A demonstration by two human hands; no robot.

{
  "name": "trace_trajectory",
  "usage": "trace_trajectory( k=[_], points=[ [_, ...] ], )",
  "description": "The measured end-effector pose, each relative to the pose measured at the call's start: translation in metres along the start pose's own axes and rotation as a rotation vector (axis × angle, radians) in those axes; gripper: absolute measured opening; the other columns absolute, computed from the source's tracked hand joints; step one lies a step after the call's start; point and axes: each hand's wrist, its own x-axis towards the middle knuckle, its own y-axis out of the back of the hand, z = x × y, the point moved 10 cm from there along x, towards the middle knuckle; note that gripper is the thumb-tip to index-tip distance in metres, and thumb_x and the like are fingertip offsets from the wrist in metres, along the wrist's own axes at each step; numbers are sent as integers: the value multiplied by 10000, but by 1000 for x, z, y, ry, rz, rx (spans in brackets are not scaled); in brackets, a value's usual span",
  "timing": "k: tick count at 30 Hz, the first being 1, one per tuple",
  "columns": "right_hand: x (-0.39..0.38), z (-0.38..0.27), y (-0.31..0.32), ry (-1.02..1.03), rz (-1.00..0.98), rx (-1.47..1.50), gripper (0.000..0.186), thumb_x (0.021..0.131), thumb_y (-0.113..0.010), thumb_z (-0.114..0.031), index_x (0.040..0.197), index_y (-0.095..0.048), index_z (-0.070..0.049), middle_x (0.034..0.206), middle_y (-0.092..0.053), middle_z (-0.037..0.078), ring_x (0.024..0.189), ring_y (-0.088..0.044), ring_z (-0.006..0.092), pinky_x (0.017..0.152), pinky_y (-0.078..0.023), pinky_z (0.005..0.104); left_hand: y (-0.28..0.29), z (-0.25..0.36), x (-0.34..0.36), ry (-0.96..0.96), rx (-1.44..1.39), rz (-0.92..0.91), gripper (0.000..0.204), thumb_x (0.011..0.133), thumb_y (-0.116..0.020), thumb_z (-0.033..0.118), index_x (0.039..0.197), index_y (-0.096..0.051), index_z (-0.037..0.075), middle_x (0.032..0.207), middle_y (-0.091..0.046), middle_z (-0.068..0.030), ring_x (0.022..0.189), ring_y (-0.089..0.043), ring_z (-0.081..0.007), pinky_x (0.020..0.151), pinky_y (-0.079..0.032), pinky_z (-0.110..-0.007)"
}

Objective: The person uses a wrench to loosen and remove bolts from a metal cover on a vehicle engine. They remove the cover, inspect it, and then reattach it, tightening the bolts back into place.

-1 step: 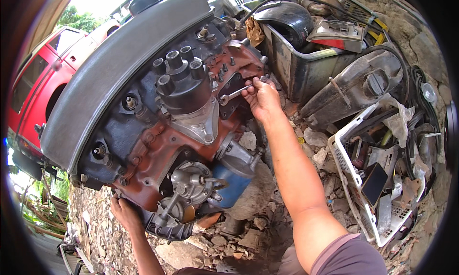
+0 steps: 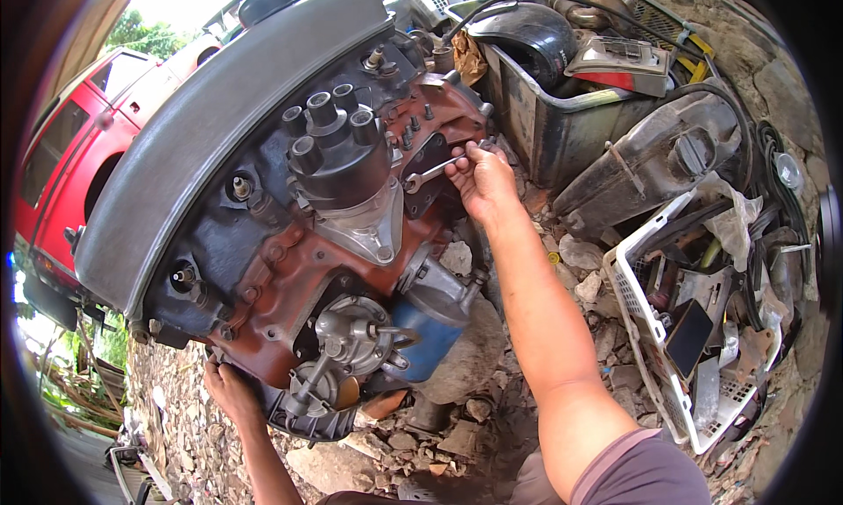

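A large engine with rust-red block (image 2: pixel 285 342) and a long dark grey cover (image 2: pixel 219 101) fills the middle. On it sit a black distributor cap (image 2: pixel 334 158) and a blue filter (image 2: pixel 421 338). My right hand (image 2: pixel 481 176) is closed on a steel wrench (image 2: pixel 430 173), whose open end lies at a dark plate (image 2: pixel 420 211) right of the distributor. My left hand (image 2: pixel 233 391) grips the engine's lower left edge, its fingertips partly hidden.
A red vehicle (image 2: pixel 61 180) stands behind at left. Right are a dirty bin (image 2: pixel 553 136) holding a black helmet, a grimy tank (image 2: pixel 632 171), and a white crate (image 2: pixel 628 277) of parts with a phone (image 2: pixel 689 338). Rubble (image 2: pixel 465 443) covers the ground.
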Motion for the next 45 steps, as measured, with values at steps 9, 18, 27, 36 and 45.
trace_trajectory(
  k=[9,18,27,36,45],
  points=[
    [-72,-64,-108,604,-569,-461,251,948,-549,-45,1179,-449,-63,891,-639,93,615,-562,87,544,-492,225,-6,-3,5,-142,191,-20,469,896,-346,184,1219,-508,-115,1249,-497,-301,1176,-438,-407,1025,-312,-450],
    [-29,-67,-33,342,-1,-285,215,945,-515,-52,1126,-399,-61,833,-589,86,559,-529,95,497,-505,273,-2,-3,2,-97,123,11,469,894,-362,194,1233,-516,-91,1245,-505,-287,1183,-439,-402,1038,-307,-442],
    [-1,1,0,-4,3,13,85,957,-517,-74,1014,-456,-89,824,-606,56,597,-556,102,558,-552,301,-8,-11,5,-145,257,-12,465,899,-369,214,1234,-517,-72,1254,-487,-277,1183,-434,-391,1036,-305,-437],
    [-80,-64,-115,651,-566,-535,237,952,-544,-53,1163,-439,-75,924,-624,91,714,-592,85,566,-521,223,-5,-13,6,-188,198,19,466,890,-368,211,1229,-514,-74,1228,-499,-281,1165,-443,-395,1021,-310,-442],
    [-25,-71,-28,332,3,-157,192,947,-537,-59,1091,-414,-96,826,-609,72,566,-548,98,497,-527,294,-5,-4,3,-162,277,-19,482,893,-363,213,1241,-505,-89,1238,-503,-290,1182,-434,-403,1034,-298,-443]
  ],
)
